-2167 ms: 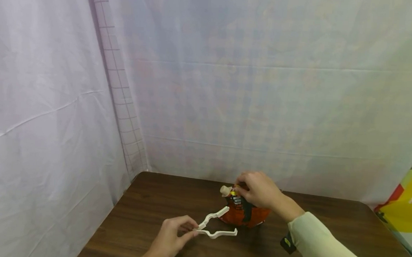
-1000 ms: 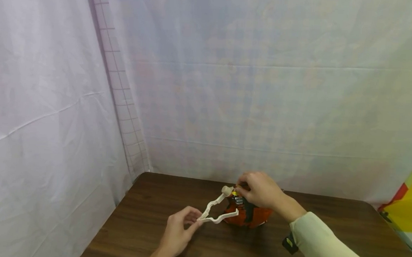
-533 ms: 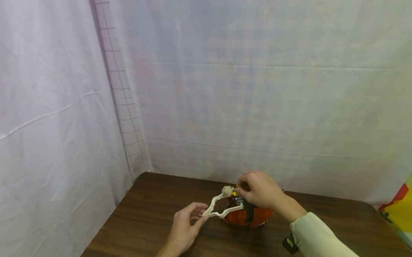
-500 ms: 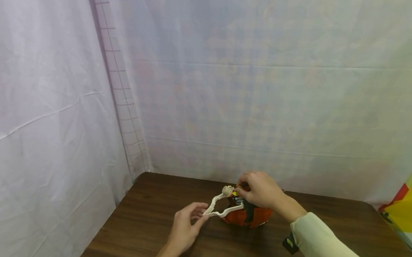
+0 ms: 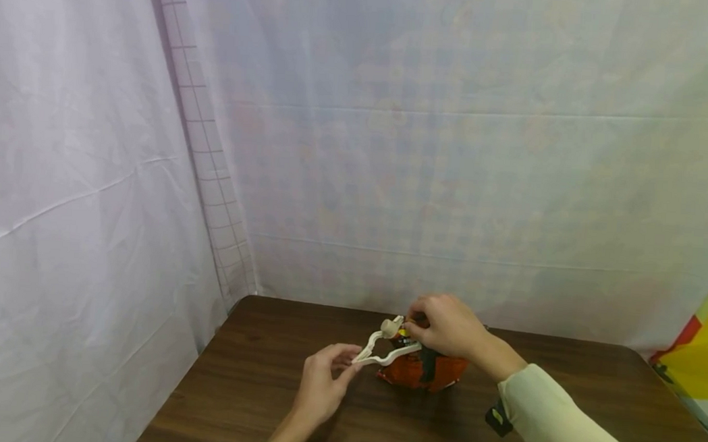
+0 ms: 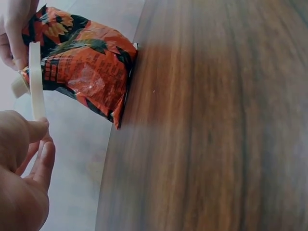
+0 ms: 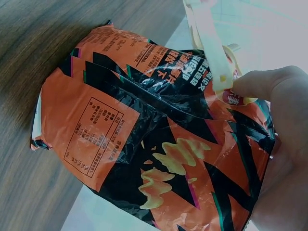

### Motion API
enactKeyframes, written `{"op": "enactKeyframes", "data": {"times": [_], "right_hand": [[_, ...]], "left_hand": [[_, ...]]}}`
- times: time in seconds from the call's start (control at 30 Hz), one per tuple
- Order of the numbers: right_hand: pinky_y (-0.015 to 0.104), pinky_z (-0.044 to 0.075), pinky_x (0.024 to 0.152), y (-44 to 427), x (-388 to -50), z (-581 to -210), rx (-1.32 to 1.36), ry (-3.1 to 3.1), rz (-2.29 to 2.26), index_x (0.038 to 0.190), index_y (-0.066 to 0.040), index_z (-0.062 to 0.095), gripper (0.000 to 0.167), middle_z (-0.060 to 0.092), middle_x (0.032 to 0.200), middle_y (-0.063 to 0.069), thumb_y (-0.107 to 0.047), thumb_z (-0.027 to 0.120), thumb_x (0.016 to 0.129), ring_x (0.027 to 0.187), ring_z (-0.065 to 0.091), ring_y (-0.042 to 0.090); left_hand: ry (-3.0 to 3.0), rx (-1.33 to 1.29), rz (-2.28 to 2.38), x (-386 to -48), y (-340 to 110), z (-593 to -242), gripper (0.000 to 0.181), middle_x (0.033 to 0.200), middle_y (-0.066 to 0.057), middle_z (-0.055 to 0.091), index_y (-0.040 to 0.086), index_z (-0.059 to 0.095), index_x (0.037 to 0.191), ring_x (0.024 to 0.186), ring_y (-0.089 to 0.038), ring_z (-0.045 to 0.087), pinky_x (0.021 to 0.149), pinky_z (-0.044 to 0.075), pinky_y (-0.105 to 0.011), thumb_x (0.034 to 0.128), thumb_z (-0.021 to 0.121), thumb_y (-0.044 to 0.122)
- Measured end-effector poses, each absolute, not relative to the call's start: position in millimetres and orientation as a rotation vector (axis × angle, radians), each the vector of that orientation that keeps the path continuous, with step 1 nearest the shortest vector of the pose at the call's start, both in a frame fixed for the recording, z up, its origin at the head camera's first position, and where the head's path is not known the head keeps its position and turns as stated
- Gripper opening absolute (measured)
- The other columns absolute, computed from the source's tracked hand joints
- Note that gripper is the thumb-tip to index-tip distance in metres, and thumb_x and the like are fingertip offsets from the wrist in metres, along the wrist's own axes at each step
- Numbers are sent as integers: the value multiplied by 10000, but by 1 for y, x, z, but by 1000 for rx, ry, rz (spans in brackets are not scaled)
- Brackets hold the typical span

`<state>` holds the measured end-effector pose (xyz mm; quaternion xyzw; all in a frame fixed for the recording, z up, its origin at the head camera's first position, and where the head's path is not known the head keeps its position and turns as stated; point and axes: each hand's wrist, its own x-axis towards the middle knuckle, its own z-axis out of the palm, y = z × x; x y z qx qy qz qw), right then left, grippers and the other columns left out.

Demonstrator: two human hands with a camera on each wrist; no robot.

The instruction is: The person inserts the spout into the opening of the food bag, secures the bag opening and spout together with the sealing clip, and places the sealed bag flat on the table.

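An orange-and-black snack bag [image 5: 402, 373] with printed chips stands on the table, its top folded or gathered. My right hand [image 5: 448, 325] pinches the bag's top edge between thumb and fingers. My left hand [image 5: 321, 385] pinches the hinge end of a white bag sealing clip [image 5: 380, 360] with a round cap [image 5: 390, 329] on its far arm. The clip's two arms are spread, one in front of the bag's top and one towards its back. In the right wrist view, the front arm's tip lies against the bag near my right thumb [image 7: 260, 84].
The brown wood-grain table [image 5: 247, 377] carries the bag. White curtains [image 5: 423, 185] hang at its back and left. A yellow and red printed cloth [image 5: 698, 364] hangs at the right. A dark strap device [image 5: 498, 419] sits by the right sleeve.
My left hand has moved right and away from me, bringing the clip's spread arms around the bag's top. The gap between the arms has narrowed. My right hand keeps its place.
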<state>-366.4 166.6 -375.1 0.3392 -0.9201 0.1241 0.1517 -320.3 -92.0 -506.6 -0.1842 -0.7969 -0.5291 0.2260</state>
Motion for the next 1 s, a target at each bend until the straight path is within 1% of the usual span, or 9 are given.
{"op": "enactKeyframes", "data": {"times": [0.1,0.3,0.47,0.73,1.0], "right_hand": [[253,515,644,166,-366,-375,973,-2636,357,929,-240,794,46,718,888,-113,-257,813,967,726,594,-4],[232,485,617,167,-366,-376,984,-2628,363,926,-230,795,53,708,879,-111,-256,813,968,697,567,-14],[222,452,591,168,-366,-377,979,-2642,375,921,-230,787,66,692,864,-114,-260,810,975,666,531,-15],[226,443,597,169,-364,-375,965,-2652,366,898,-258,774,89,677,860,-125,-260,798,984,664,514,-7],[224,441,595,169,-361,-372,968,-2653,358,909,-246,780,77,694,860,-125,-247,789,985,658,512,-9]], "left_hand": [[-2201,-513,-1469,-321,-89,-506,224,1059,-55,819,61,790,1140,919,-146,765,852,668,-300,924,835,22],[-2203,-507,-1465,-324,-83,-505,218,1064,-52,817,68,788,1134,920,-144,759,852,658,-255,926,830,19],[-2198,-498,-1465,-327,-80,-504,219,1076,-51,815,61,784,1147,932,-149,760,860,654,-246,934,827,29],[-2204,-488,-1470,-328,-74,-502,223,1096,-54,811,60,790,1174,955,-164,766,878,656,-266,953,814,45],[-2191,-482,-1517,-329,-70,-502,205,1085,-58,809,64,791,1158,954,-171,765,883,658,-276,954,813,48]]}}
